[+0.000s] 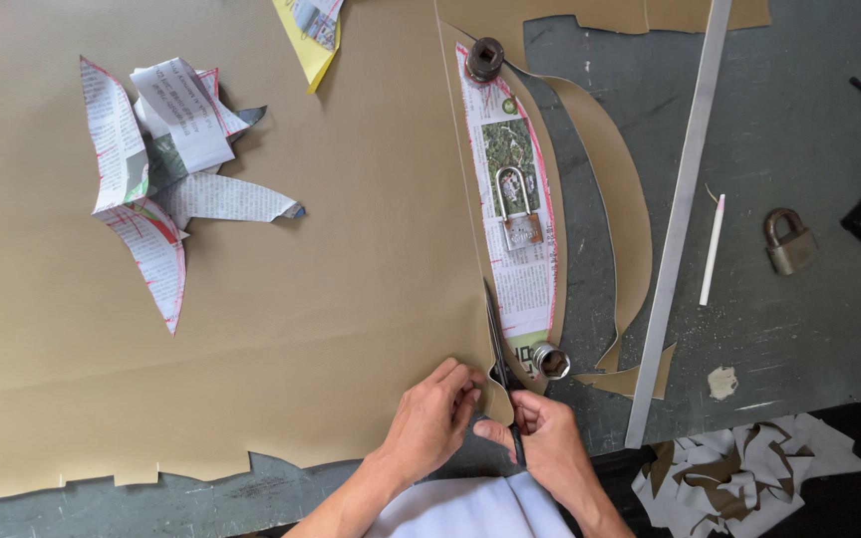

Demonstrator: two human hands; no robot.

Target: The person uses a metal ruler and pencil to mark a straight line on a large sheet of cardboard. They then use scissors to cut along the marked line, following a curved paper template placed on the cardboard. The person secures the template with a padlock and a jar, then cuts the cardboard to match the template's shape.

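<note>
Scissors (496, 339): lower centre of frame, blades along the edge of the tan sheet (301, 249) beside the newsprint pattern (520, 219). Right hand (548, 438) closed on the handles. Left hand (433, 416) curled, fingertips pinning the sheet just left of the blades. Pattern weighted by two sockets (484, 58) (551, 361) and a padlock (517, 211). Step, as judged: cutting along the pattern's left edge, near the start. The next stroke calls for a steady sheet and blades kept close to the pattern.

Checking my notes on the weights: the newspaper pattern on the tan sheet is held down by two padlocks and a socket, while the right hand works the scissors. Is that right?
Not quite. The head view shows the newspaper pattern weighted by one padlock and two sockets; the other padlock sits on the table. The right hand does work the scissors.
</note>
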